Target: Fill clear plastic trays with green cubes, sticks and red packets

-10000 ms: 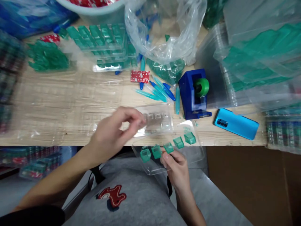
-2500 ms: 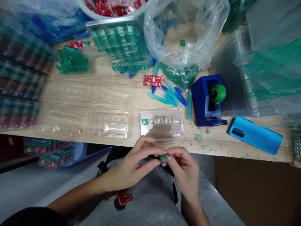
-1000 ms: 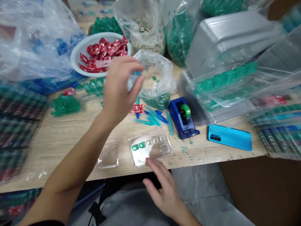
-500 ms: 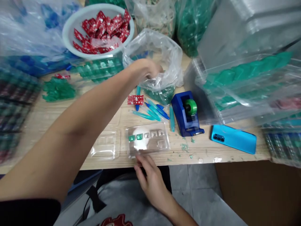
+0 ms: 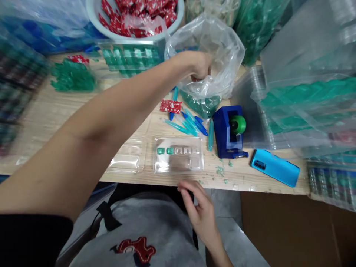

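Note:
My left hand (image 5: 200, 66) is inside the mouth of a clear plastic bag (image 5: 230, 48) with green pieces at its bottom. Its fingers bend downward and their tips are hidden. My left forearm crosses over the table. Just off the table's front edge, my right hand (image 5: 198, 205) has loosely curved fingers, with a gap between thumb and fingers and nothing visible in it. Nearest to it lies a clear plastic blister tray (image 5: 178, 163), with two small green pieces (image 5: 170, 151) in its upper row of pockets. Another clear tray (image 5: 125, 163) lies beside it, partly behind my left forearm.
Blue pen-like pieces (image 5: 191, 122) and a red packet (image 5: 174, 106) lie below the bag. Right of them stand a blue tape dispenser (image 5: 221, 129) and a blue phone (image 5: 275, 168). A bowl (image 5: 179, 18) of red packets and a green pile (image 5: 72, 76) are on the left.
The view has shifted, with the bag and bowl now higher in the picture. My left hand remains in the bag. My right hand has drawn away from the tray, toward the right.

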`<state>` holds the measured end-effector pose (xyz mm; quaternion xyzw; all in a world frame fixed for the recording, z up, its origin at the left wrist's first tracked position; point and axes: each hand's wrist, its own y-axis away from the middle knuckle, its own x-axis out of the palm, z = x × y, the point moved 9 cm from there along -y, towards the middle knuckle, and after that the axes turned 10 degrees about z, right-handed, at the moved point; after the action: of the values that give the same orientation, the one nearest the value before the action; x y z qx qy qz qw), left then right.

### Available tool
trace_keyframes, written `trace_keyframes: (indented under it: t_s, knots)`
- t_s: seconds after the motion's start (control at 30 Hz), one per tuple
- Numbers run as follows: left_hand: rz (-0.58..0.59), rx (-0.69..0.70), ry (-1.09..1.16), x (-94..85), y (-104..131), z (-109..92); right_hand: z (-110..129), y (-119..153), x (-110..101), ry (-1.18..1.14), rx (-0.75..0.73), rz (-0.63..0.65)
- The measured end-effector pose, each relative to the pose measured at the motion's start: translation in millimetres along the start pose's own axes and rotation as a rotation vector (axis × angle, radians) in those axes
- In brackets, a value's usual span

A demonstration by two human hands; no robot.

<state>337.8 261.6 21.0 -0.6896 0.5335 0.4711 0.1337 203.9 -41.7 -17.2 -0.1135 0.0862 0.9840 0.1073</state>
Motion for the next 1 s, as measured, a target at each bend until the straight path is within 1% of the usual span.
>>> trace_keyframes:
  t_s: [0.03,0.07,0.1,0.13,0.17,0.2,0.23,0.27,0.3,0.37,0.4,0.43,0.5,0.6,0.7,0.77,0.83,0.93,1.0]
  knots:
    - [-0.018,0.016,-0.008,-5.2,8.1,-3.0,-4.8,3.7,-8.5,-0.004,0.025,-0.050]
    - [-0.062,0.037,-0.016,-12.1,20.0,-7.4,-10.6,7.5,-18.5,-0.017,0.056,-0.121]
    - [-0.135,0.060,-0.027,-19.9,36.2,-13.1,-17.4,11.1,-28.6,-0.050,0.093,-0.203]
    - [-0.224,0.088,-0.021,-26.5,56.9,-19.5,-24.4,13.6,-36.7,-0.113,0.129,-0.277]
    - [-0.305,0.123,-0.002,-29.0,80.7,-26.2,-30.9,14.1,-41.5,-0.213,0.154,-0.333]
    - [-0.370,0.156,0.024,-26.5,106.1,-31.9,-35.9,11.9,-42.2,-0.343,0.165,-0.362]
    - [-0.347,0.221,0.152,-14.7,128.4,-36.3,-38.6,6.9,-39.1,-0.491,0.163,-0.363]
    - [-0.216,0.298,0.287,7.7,146.2,-42.1,-38.6,-0.4,-33.4,-0.637,0.152,-0.338]
    - [-0.069,0.352,0.376,33.2,163.1,-47.3,-35.9,-8.6,-26.4,-0.764,0.136,-0.299]
    - [0.095,0.388,0.493,73.5,192.1,-49.0,-27.1,-23.6,-13.8,-0.923,0.111,-0.219]
    - [0.138,0.388,0.528,88.2,202.3,-47.3,-23.1,-29.2,-8.5,-0.965,0.111,-0.184]
    - [0.154,0.373,0.556,98.2,209.5,-44.1,-19.8,-33.2,-4.4,-0.990,0.113,-0.159]
    - [0.148,0.333,0.605,107.1,217.8,-37.0,-15.9,-37.1,0.4,-0.993,0.131,-0.134]
    - [0.125,0.267,0.719,105.0,225.1,-29.6,-13.0,-36.4,1.0,-0.926,0.154,-0.127]
    - [0.106,0.174,0.922,103.0,233.4,-23.5,-5.4,-34.1,-2.4,-0.848,0.108,-0.119]
    - [0.053,0.110,1.024,102.5,239.6,-18.7,0.3,-32.0,-2.2,-0.821,0.076,-0.103]
    - [-0.042,0.077,1.048,100.1,244.9,-14.7,4.9,-30.4,1.1,-0.811,0.072,-0.080]
    - [-0.190,0.124,1.048,95.1,249.3,-14.5,13.0,-30.3,4.9,-0.766,0.072,-0.079]
    - [-0.232,0.166,1.085,96.4,249.9,-15.8,19.1,-31.6,5.0,-0.716,0.063,-0.098]
